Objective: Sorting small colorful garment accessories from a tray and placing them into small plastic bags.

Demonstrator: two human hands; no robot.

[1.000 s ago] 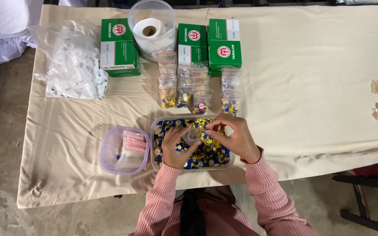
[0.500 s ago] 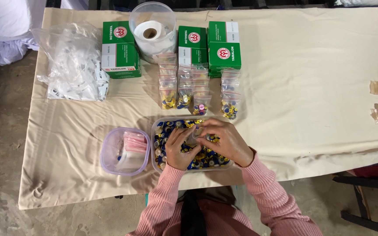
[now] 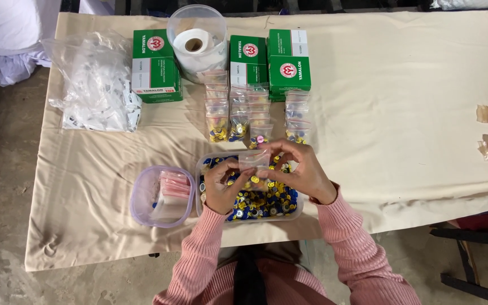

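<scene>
Both hands are raised together over the clear rectangular plastic tray of small blue and yellow round pieces [image 3: 255, 197], at the near edge of the table. The left hand [image 3: 221, 186] and the right hand [image 3: 303, 172] each pinch one side of a small clear zip bag [image 3: 254, 162], held upright between them just above the tray; whether its mouth is open or sealed cannot be told.

Risk, as judged: the bag is thin and gripped only at its edges. A slip of either pinch would drop it, and pieces could scatter. Most would land in the tray beneath, but the tray stands close to the near table edge, so strays could roll off to the floor.

Surroundings: a round lilac-rimmed plastic tub of empty red-striped bags [image 3: 162, 195] stands just left of the tray. Rows of filled small bags [image 3: 252, 116] lie directly beyond the hands; a reach to the far side would disturb them. Farther off stand three green and white cardboard boxes [image 3: 156, 65] and a clear tub holding a white paper roll [image 3: 197, 39]. A large crumpled clear bag of white items [image 3: 94, 82] lies far left.
</scene>
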